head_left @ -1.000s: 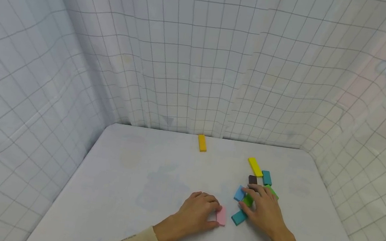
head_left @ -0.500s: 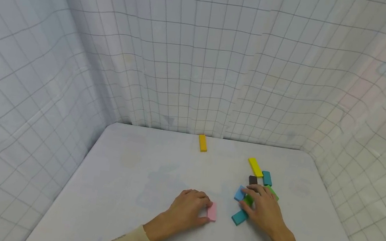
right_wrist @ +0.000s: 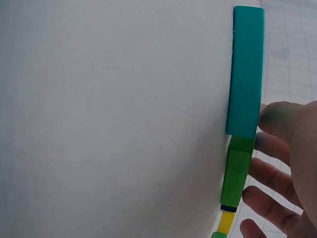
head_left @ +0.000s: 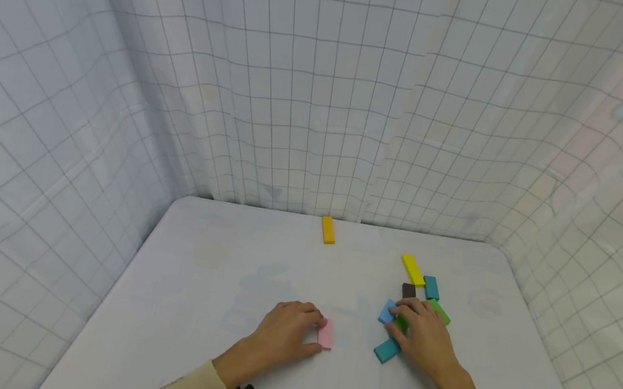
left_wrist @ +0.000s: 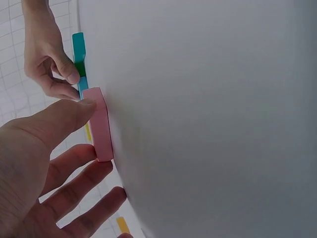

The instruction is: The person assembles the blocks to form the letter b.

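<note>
A flat pink block (head_left: 325, 334) lies between the thumb and fingertips of my left hand (head_left: 284, 334). In the left wrist view, the thumb is on one end of this pink block (left_wrist: 101, 126) and fingertips are at the other. My right hand (head_left: 427, 338) hovers low over the colored blocks with loosely bent fingers. Its fingertips are by the light blue block (head_left: 387, 311) and the dark green block (head_left: 401, 323), and a teal block (head_left: 387, 350) lies just below the thumb. Whether those fingers touch the blocks is hard to tell.
Beyond the right hand lie a dark brown block (head_left: 408, 291), a yellow block (head_left: 413, 270), another teal block (head_left: 431, 288) and a bright green block (head_left: 440, 311). An orange-yellow block (head_left: 328, 229) sits near the back edge. Gridded white curtains (head_left: 324, 92) enclose the white table (head_left: 210, 260).
My left hand has moved leftward and slightly away from me with the pink block, widening the gap to the other blocks. The right hand has stayed nearly still.
</note>
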Motion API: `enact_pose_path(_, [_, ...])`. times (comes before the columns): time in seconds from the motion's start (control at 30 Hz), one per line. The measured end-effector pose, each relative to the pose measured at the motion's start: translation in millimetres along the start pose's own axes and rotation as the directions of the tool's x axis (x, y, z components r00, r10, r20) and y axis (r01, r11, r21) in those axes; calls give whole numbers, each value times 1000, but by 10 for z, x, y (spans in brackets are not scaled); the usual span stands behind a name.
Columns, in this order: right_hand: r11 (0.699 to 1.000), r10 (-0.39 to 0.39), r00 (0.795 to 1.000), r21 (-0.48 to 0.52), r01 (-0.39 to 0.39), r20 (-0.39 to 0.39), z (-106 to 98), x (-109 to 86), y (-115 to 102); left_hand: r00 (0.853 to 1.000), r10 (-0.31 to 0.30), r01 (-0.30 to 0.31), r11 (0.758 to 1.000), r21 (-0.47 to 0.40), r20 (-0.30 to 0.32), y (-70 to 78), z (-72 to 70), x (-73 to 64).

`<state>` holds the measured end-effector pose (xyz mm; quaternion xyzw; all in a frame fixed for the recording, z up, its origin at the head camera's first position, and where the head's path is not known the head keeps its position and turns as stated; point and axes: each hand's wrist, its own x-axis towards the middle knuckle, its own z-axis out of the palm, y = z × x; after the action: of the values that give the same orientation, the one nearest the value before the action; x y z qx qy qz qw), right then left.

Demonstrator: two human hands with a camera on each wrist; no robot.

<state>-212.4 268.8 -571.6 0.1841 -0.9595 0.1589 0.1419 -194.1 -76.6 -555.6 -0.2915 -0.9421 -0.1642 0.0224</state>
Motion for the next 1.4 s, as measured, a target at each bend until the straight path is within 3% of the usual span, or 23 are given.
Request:
enact_pose_path(0.47, [1000, 19, 1000, 3, -19, 10, 42, 53, -39, 999, -36, 36, 997, -69, 4, -233, -85, -164])
enact_pose_path(0.73, [999, 31, 999, -7, -31, 44, 6, 35, -74, 996, -64, 71, 991, -117, 63, -216, -63, -219])
enact_pose_path(0.97, [999, 40, 998, -5, -40, 47, -28, 63, -46, 999, -37, 40, 992, -121, 27, -207, -76, -212])
enact_pose_path(1.4, [999, 42, 998, 4, -42, 45, -54, 75, -53, 1000, -7, 11, 992, -122, 26, -165, -105, -250])
